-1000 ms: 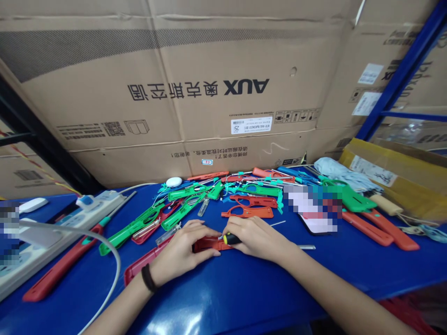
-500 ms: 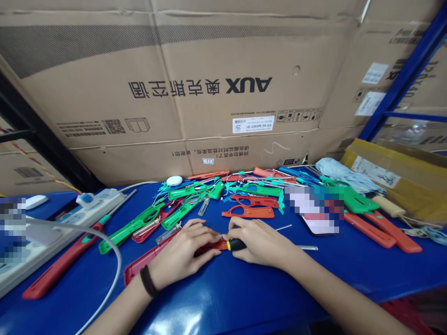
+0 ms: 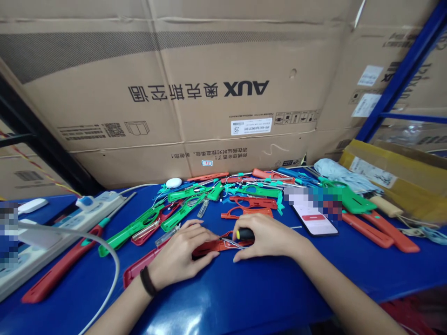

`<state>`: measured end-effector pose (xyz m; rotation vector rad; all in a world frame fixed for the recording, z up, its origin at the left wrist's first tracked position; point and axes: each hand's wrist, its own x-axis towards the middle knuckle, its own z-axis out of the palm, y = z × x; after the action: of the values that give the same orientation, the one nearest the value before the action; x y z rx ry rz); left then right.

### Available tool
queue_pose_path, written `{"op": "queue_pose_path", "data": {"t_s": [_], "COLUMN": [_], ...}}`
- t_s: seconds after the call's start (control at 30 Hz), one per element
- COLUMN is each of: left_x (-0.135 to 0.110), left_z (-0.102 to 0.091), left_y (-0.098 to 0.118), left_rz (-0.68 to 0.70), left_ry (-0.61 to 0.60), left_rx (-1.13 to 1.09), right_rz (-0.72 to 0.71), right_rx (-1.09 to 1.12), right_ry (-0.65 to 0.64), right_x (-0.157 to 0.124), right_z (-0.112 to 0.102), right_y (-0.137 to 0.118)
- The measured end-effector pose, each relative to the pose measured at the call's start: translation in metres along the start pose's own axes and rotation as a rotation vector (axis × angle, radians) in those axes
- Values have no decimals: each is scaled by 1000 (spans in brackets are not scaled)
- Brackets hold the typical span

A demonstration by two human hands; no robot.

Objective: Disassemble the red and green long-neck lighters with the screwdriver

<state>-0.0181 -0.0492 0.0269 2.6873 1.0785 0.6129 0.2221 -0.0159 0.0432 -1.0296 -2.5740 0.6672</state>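
My left hand is closed around a red lighter casing flat on the blue table. Thin wires lie across the casing's right end. A screwdriver with a black and yellow handle is gripped in my right hand, just right of the casing. Its handle end faces left, and a thin shaft shows beyond my knuckles. My right thumb and fingertips are apart around the wires; whether they touch them I cannot tell. Beside my left wrist lies a dark red casing half.
Green lighter casings and orange casing halves lie behind my hands. A phone and red-handled lighters are at right. A power strip and grey cable run along the left. Cardboard stands behind.
My right hand has lifted and turned the screwdriver away from the casing, its fingers spreading apart. Wires now show on the casing. My left hand stays in place.
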Motion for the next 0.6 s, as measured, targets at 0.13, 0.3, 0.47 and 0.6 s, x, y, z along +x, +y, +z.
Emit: {"op": "queue_pose_path", "data": {"t_s": [0.13,0.3,0.47,0.6], "left_x": [1,1,0,1], "left_z": [1,1,0,-1], "left_y": [-2,-6,-10,-7], "left_rz": [-9,-21,-37,-48], "left_ry": [-8,2,-12,-17], "left_rx": [-37,-72,-64,-60], "right_rz": [8,-38,-71,-127], "right_rx": [-47,-81,-169,-267], "right_ry": [-19,-9,-53,-90], "right_x": [0,-1,-5,-10], "right_z": [3,-2,-5,-2], "right_y": [4,2,0,0]}}
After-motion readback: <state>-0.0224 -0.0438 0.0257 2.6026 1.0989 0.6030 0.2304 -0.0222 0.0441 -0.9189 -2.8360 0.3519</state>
